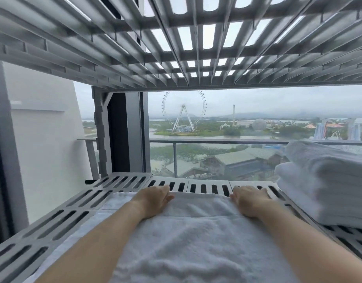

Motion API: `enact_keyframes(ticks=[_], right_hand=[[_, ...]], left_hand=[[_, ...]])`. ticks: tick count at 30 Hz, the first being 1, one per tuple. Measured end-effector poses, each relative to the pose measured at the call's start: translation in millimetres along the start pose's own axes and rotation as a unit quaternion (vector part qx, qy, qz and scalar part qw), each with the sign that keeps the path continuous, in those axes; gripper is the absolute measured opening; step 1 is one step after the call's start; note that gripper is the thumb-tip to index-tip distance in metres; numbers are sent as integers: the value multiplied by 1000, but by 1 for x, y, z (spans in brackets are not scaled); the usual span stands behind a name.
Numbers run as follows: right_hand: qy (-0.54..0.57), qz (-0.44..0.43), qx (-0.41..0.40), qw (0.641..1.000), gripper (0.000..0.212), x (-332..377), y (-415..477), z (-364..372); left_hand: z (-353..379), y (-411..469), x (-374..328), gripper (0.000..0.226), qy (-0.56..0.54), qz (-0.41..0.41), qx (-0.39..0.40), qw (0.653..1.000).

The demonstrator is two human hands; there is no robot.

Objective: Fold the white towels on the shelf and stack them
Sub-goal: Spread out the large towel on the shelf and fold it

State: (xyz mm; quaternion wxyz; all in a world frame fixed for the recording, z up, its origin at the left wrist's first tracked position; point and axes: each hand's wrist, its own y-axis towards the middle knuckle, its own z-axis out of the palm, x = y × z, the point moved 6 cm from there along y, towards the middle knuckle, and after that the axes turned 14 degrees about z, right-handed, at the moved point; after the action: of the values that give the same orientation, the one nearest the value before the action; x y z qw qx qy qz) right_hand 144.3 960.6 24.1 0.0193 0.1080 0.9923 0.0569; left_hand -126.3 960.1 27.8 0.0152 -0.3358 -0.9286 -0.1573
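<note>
**Both hands flat on the far edge of a white towel on the shelf**

A white towel lies spread on the grey slatted shelf. It runs from the bottom of the view away to a straight far edge just short of the shelf's back row of slots. A smoother band crosses the towel near that far edge, and the pile is fluffier closer in.

The left hand and the right hand rest palm down on that far edge, well apart, one toward each far corner. The fingers reach forward, fairly straight, with the tips at the hem and on the shelf slats just past it. Whether any fingertip hooks under the hem cannot be told. Both bare forearms lie along the towel.

On the same shelf, to the right of the spread towel, stands a stack of folded white towels. An upper shelf of the same slatted grey spans overhead. Behind is a window with a balcony railing, and beyond it a Ferris wheel, water and rooftops.
</note>
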Motion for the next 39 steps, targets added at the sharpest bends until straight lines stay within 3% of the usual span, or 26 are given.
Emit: enact_keyframes(ticks=[4, 12, 16, 20, 26, 30, 35, 39], right_hand=[[57, -16, -33, 998, 34, -20, 3, -3], [27, -10, -105, 994, 36, -37, 5, -4], [73, -54, -61, 994, 31, -32, 1, 0], [27, -67, -64, 995, 23, -29, -5, -4], [-6, -54, -156, 986, 26, -30, -14, -20], [-12, -47, -170, 984, 31, -34, -19, -27], [-24, -65, -56, 996, 14, -28, -21, -9], [-58, -91, -99, 989, 8, -23, -12, -20]], left_hand=[[-1, -7, 27, 38, -7, -28, 8, 1000], [-4, -20, 68, 46, 13, -35, -6, 999], [-4, -26, 63, 33, 26, 0, 19, 999], [-13, -43, 62, 16, 62, 16, 31, 997], [-49, -70, 54, 32, 144, 68, -133, 978], [-56, -75, 52, 32, 172, 41, -94, 980], [-40, -67, 56, 23, 134, 3, -11, 991], [-35, -52, 66, 24, 181, 13, -24, 983]])
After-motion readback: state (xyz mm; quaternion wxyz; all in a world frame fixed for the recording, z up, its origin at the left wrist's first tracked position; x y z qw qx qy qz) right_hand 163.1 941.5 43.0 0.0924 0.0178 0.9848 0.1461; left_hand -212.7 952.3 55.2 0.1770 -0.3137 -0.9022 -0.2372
